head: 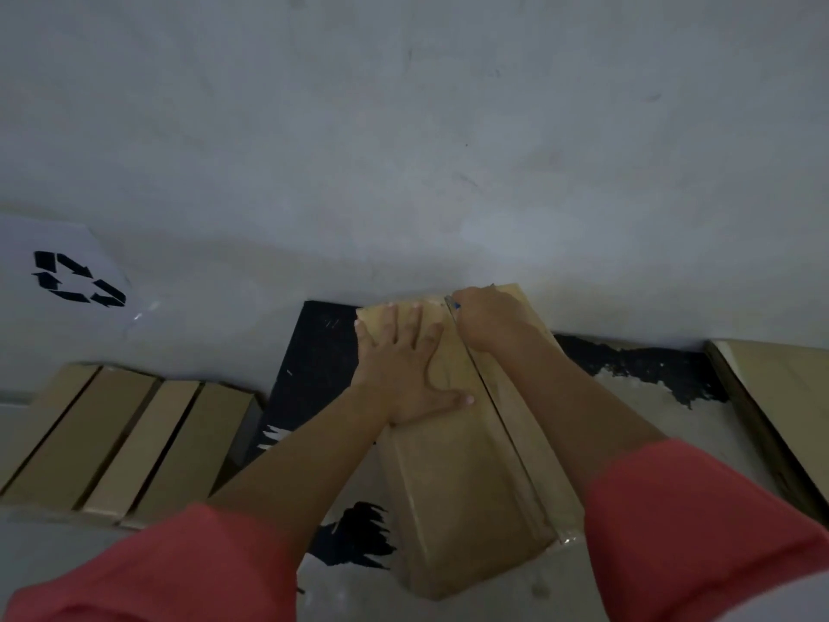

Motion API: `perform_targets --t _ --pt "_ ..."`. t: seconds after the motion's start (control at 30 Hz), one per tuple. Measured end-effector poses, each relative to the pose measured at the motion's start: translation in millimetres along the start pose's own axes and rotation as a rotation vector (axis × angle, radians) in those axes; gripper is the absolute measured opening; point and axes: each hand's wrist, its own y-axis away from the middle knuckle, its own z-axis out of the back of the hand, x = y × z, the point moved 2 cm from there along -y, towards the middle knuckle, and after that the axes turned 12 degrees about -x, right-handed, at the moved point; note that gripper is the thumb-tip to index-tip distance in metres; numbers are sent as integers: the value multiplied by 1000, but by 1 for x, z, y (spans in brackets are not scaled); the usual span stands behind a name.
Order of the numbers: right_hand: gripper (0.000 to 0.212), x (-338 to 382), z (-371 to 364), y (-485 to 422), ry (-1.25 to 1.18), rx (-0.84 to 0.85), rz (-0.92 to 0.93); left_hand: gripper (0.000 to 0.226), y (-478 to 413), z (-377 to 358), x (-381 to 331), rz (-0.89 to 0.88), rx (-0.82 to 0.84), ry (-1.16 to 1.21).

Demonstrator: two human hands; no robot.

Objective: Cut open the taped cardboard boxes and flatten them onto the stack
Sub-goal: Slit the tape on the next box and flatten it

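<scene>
**Grip.** Right hand [486, 318]: fingers curled tight around a slim cutter [453, 303]. Only a blue part and a pale tip show past the knuckles, and the tip sits at the far end of the box's centre seam [502, 424]. Left hand [403, 365]: released and flat, fingers spread and straight. The palm presses on the left top flap and the thumb points towards the seam. Both forearms are bare below pink sleeves [179, 572].

**Containers.**
- Cardboard box [457, 487]: long and brown, lying lengthwise away from the person under both hands, in the middle of the view. The top flaps lie shut and the seam shows as a dark line down the length. Clear tape glints at the near right corner. Contents are not visible.
- Row of boxes [121, 437]: four like brown boxes side by side, touching or nearly so, on the floor to the left and well apart from the held box. All are closed.
- Flat cardboard [780, 388]: a pale slab at the right edge, partly cut off by the frame. Whether it is one sheet or several cannot be told.

**Surface and room.**
- Wall [403, 127]: plain grey, scuffed, filling the upper half.
- Floor [628, 397]: pale and speckled.
- Black patch [314, 352]: ragged-edged, under and beside the held box.
- White sheet [76, 276]: at far left, printed with a black recycling symbol.
</scene>
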Motion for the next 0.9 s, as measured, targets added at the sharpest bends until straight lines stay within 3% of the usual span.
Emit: perform_targets --t 0.1,0.47,0.77,0.9 --pt "37 4 -1 -1 104 -11 19 111 0 0 -1 1 -8 2" --pt "36 3 -16 13 205 -62 69 110 -1 1 -1 1 19 -17" --pt "37 -32 -14 101 137 9 89 110 -1 4 -3 -9 19 -91" --pt "47 -36 3 100 -50 0 40 113 3 4 -4 4 17 -87"
